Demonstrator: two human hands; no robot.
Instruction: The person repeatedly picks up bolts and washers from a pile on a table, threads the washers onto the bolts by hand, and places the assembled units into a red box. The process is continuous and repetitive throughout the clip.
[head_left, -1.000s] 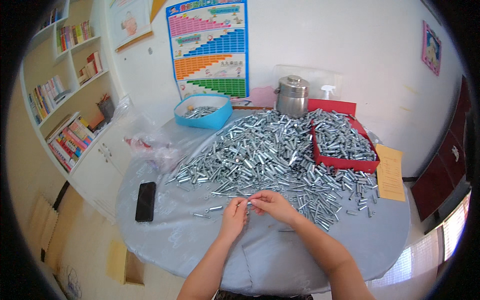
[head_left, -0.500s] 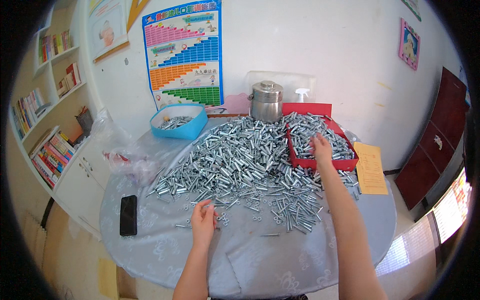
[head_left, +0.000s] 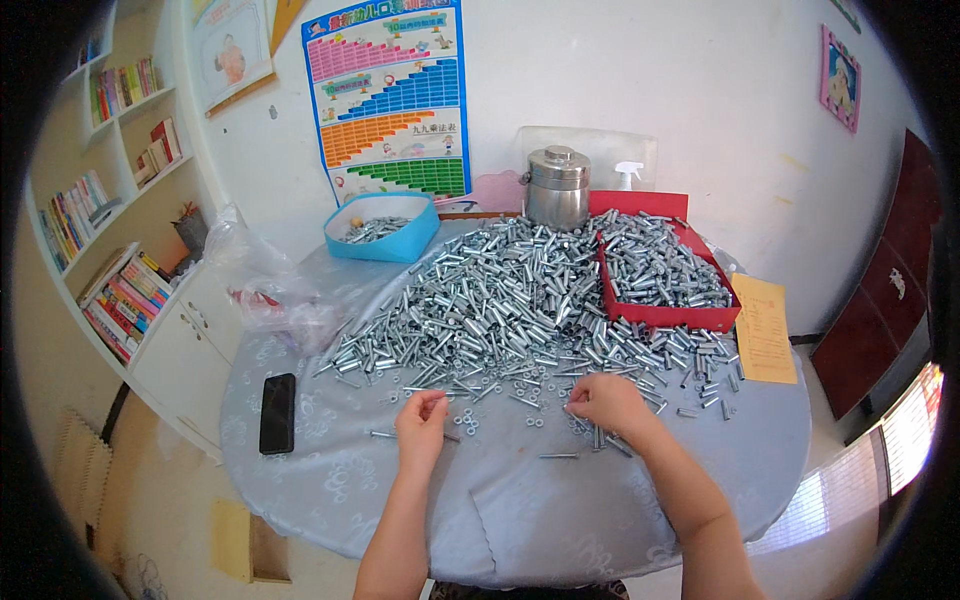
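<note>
Hands at bolt pile edge; phone left, red tray behind.

A round cloth-covered table carries a bolt heap, red tray, blue tub, steel pot and phone.

two trays, one phone, one canister

Silver bolts, red tray
</note>
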